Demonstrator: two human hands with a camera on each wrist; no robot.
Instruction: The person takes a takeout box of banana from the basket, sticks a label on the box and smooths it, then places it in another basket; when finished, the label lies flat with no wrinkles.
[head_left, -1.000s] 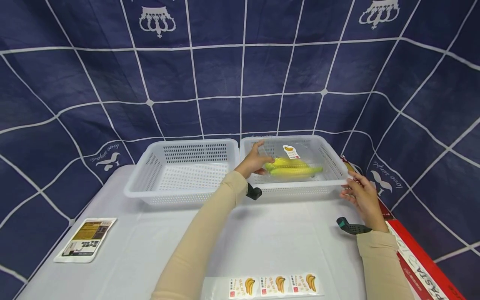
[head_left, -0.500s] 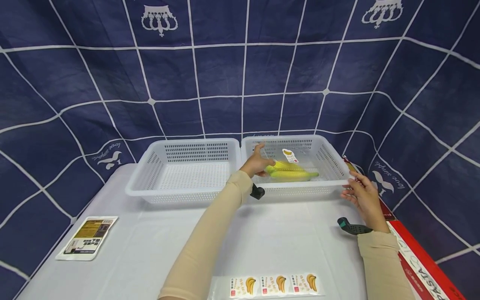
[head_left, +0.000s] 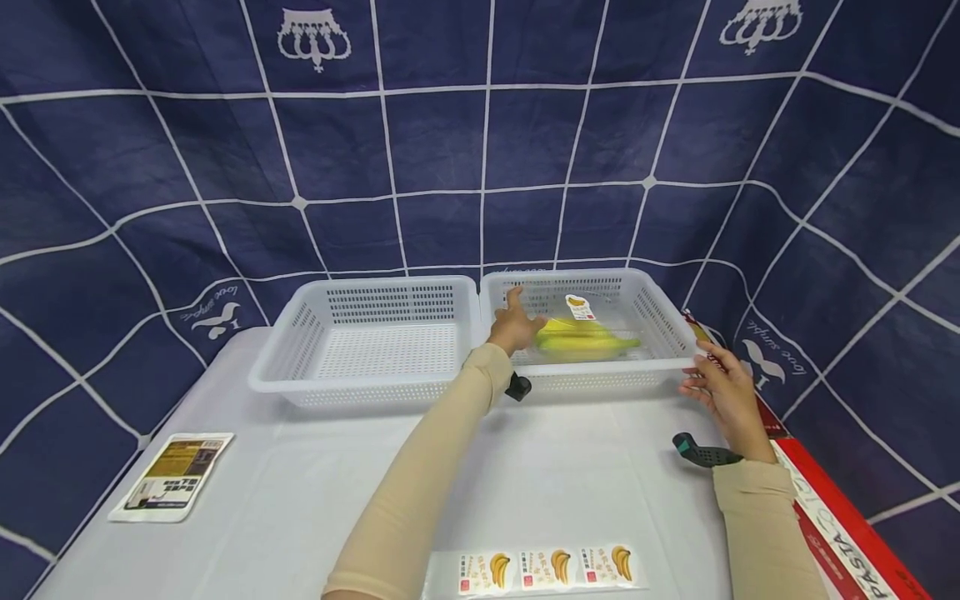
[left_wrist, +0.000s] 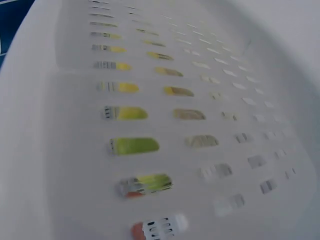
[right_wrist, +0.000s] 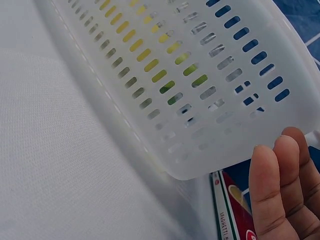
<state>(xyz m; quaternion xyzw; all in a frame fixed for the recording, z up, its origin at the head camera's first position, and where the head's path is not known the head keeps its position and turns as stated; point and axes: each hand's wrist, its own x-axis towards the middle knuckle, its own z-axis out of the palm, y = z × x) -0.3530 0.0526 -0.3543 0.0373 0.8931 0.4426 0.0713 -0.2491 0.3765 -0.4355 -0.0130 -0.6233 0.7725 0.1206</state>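
Yellow-green bananas (head_left: 588, 340) lie in a clear bag inside the right white basket (head_left: 592, 382), a banana label (head_left: 579, 307) on the bag. My left hand (head_left: 514, 327) is inside that basket at its left end, thumb beside the bananas and index finger pointing up; its other fingers are hidden. The left wrist view shows mostly the slotted basket wall (left_wrist: 75, 150), with yellow and green behind the slots. At the basket's right front corner, my right hand (head_left: 723, 392) touches the rim. In the right wrist view its fingers (right_wrist: 265, 180) look straight, tips at the rim.
A second white basket (head_left: 375, 387) stands directly left. Near the front edge lies a clear strip with banana stickers (head_left: 553, 571). A white pouch (head_left: 172, 479) lies at the left. Red pasta boxes (head_left: 843, 533) line the right side, before the blue curtain (head_left: 435, 150).
The bag of bananas has settled lower in the basket, its label shifting slightly down. My left hand's thumb has drawn a little off the bananas. My right hand stays at the corner.
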